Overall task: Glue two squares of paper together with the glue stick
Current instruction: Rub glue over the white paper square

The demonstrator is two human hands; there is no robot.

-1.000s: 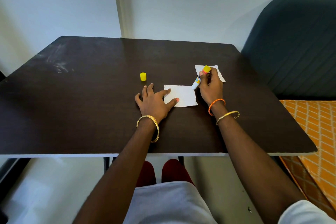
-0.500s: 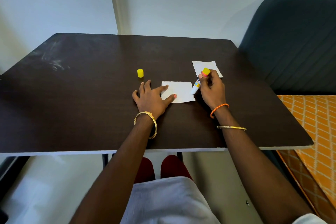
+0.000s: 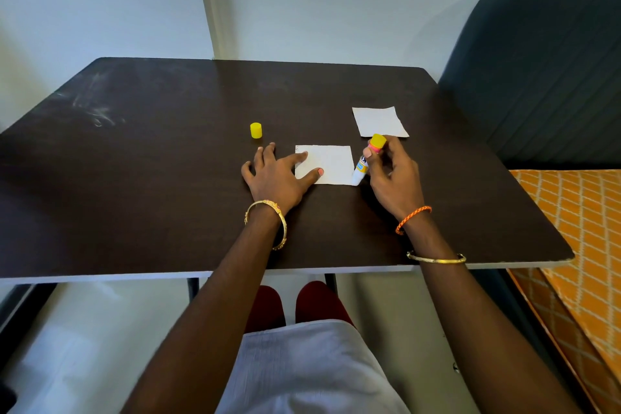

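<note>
While the left hand (image 3: pixel 275 178) lies flat and open on the dark bench (image 3: pixel 151 178), its thumb and forefinger press the left edge of the nearer paper square (image 3: pixel 331 163) at frame centre. The right hand (image 3: pixel 393 178) is closed around the glue stick (image 3: pixel 366 161), which tilts with its yellow base uppermost and its lower tip at the square's lower right corner. A second paper square (image 3: pixel 379 121) lies apart, up and to the right. The yellow cap (image 3: pixel 256 130) stands upright left of centre, just beyond the left fingertips. Bangles circle both wrists.
</note>
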